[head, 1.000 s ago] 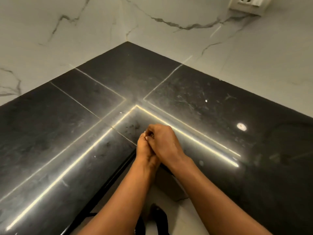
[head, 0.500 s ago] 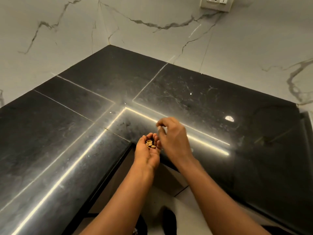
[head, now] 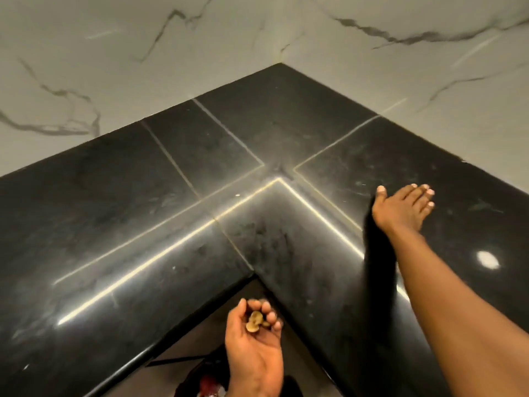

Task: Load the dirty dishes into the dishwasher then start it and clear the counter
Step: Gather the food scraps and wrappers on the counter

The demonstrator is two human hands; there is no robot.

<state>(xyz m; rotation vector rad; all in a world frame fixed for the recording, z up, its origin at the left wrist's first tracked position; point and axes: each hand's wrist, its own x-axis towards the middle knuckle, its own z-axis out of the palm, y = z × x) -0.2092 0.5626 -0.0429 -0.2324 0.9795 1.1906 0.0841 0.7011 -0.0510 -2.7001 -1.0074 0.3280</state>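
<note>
Clearing stage: crumbs point(head: 255, 322) are cupped in the curled left hand point(head: 253, 346), below the tabletop point(head: 120, 224) edge.
Right hand point(head: 403, 209): flat, fingers straight, on the tabletop, well apart from the left hand.
Remaining speck point(head: 237, 195): lies leftward of the right hand, which is the nearer.

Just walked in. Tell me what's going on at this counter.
A person is clearing scraps off a black corner counter. The left hand, held below the counter's inner edge, cups a few small tan scraps in its curled fingers. The right hand reaches out with straight fingers over the right stretch of counter, seemingly about to sweep more. No dishes or dishwasher are in view.
</note>
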